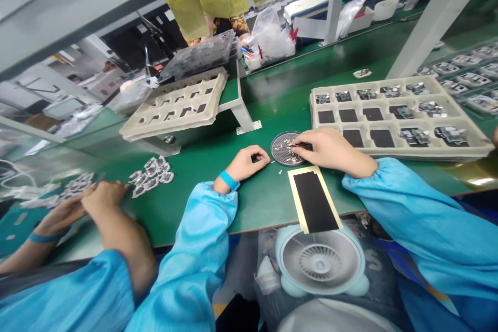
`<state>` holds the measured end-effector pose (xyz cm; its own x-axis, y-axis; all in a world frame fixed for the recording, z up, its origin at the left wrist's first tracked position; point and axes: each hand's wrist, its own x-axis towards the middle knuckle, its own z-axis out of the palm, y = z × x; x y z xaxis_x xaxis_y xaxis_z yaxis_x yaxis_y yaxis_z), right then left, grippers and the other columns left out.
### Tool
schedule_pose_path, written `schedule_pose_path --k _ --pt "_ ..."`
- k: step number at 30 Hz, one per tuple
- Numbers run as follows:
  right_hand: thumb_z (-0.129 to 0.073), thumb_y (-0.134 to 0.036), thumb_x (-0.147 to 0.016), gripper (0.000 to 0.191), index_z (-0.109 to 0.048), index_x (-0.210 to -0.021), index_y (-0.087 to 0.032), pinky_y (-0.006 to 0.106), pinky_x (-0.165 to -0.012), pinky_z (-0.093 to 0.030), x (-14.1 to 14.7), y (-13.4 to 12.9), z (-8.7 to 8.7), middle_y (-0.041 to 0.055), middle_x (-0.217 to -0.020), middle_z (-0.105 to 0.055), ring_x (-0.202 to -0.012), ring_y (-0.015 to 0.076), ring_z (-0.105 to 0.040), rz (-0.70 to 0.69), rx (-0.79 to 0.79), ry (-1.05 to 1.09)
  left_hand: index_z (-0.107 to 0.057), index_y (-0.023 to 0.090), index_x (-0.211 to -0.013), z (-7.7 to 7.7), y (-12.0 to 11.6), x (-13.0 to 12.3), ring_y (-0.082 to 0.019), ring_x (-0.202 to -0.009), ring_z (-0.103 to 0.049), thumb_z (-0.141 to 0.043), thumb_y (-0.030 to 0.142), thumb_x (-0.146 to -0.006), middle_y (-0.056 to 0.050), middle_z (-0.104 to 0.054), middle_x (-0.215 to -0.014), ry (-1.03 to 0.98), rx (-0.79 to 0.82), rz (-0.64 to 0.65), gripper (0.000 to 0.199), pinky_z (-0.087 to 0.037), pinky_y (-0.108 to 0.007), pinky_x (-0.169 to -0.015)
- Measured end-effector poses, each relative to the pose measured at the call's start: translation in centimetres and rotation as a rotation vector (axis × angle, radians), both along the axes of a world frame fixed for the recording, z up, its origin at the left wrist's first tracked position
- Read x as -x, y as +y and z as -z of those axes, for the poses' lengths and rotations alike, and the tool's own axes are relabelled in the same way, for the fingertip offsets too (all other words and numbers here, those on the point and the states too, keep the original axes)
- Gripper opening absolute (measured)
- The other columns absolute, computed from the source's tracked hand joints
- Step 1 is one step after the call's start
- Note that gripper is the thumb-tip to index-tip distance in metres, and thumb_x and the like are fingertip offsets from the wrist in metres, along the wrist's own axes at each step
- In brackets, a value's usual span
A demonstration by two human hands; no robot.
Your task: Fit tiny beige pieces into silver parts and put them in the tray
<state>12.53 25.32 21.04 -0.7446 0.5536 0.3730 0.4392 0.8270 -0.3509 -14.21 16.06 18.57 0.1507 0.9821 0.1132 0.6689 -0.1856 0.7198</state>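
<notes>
My right hand (pixel 324 148) reaches over a round dark dish (pixel 277 154) and grips dark tweezers (pixel 304 146). Several small pale pieces (pixel 287 157) lie in the dish under the tweezers' tips, and a few are loose on the table beside it. Left of the dish, my left hand (pixel 248 162) rests on the green table, thumb and fingertips curled together. Whatever may be between them is too small to make out. A yellow-edged sheet with a black face (pixel 316 199) lies below my right hand, over the table's front edge.
To the right stands a pale compartment tray (pixel 392 153) with black pads and small electronic parts. Another tray (pixel 171 123) sits on a raised stand (pixel 246 116). Small parts (pixel 151 175) lie to the left, near a co-worker's hands (pixel 103 197). A fan (pixel 321 262) is below the edge.
</notes>
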Motion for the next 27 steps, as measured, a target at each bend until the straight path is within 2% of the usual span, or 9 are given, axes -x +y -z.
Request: schedule_pose_path --k 6,10,18,24,27 --pt "-0.059 -0.038 -0.097 0.025 -0.078 -0.108 -0.025 0.033 -0.073 -0.048 0.0 -0.2 -0.2 0.003 -0.105 -0.079 -0.091 0.0238 -0.073 0.004 0.005 -0.001 -0.073 0.02 -0.092 0.0 0.1 -0.6 -0.018 -0.08 -0.06 -0.075 0.031 -0.083 -0.003 -0.067 -0.085 0.155 -0.108 0.023 0.014 -0.05 -0.032 -0.076" --pt "-0.059 -0.038 -0.097 0.025 -0.078 -0.104 -0.025 0.033 -0.069 -0.046 0.1 -0.3 -0.5 0.0039 -0.1 -0.08 -0.087 0.0236 -0.072 0.005 0.002 -0.018 -0.071 0.021 -0.086 -0.6 0.0 -1.3 -0.018 -0.082 -0.06 -0.068 0.026 -0.087 -0.002 -0.067 -0.085 0.286 -0.148 0.042 0.006 -0.047 -0.033 -0.078" --pt "-0.057 -0.04 -0.097 0.028 -0.078 -0.108 -0.024 0.034 -0.069 -0.045 0.0 -0.3 -0.5 0.004 -0.101 -0.08 -0.085 0.0242 -0.072 0.014 -0.014 -0.038 -0.066 0.021 -0.086 -1.4 -0.6 -2.4 -0.02 -0.083 -0.059 -0.062 0.026 -0.092 -0.003 -0.066 -0.085 0.545 -0.156 0.039 0.008 -0.039 -0.034 -0.073" --pt "-0.058 -0.039 -0.097 0.027 -0.077 -0.107 -0.024 0.034 -0.068 -0.044 0.1 -0.2 -0.4 0.0043 -0.103 -0.079 -0.084 0.0239 -0.072 0.005 -0.012 -0.035 -0.062 0.02 -0.086 -0.5 -0.3 -1.9 -0.017 -0.078 -0.058 -0.063 0.018 -0.088 -0.002 -0.062 -0.083 0.387 -0.163 0.0 0.003 -0.041 -0.031 -0.072" --pt "-0.058 -0.039 -0.097 0.026 -0.077 -0.107 -0.024 0.034 -0.069 -0.046 0.0 -0.2 -0.3 0.0036 -0.104 -0.079 -0.086 0.0237 -0.072 0.0 -0.005 -0.021 -0.061 0.019 -0.093 0.0 0.2 -1.6 -0.015 -0.074 -0.057 -0.055 0.021 -0.096 -0.003 -0.062 -0.086 0.261 -0.203 -0.091 0.007 -0.045 -0.029 -0.069"
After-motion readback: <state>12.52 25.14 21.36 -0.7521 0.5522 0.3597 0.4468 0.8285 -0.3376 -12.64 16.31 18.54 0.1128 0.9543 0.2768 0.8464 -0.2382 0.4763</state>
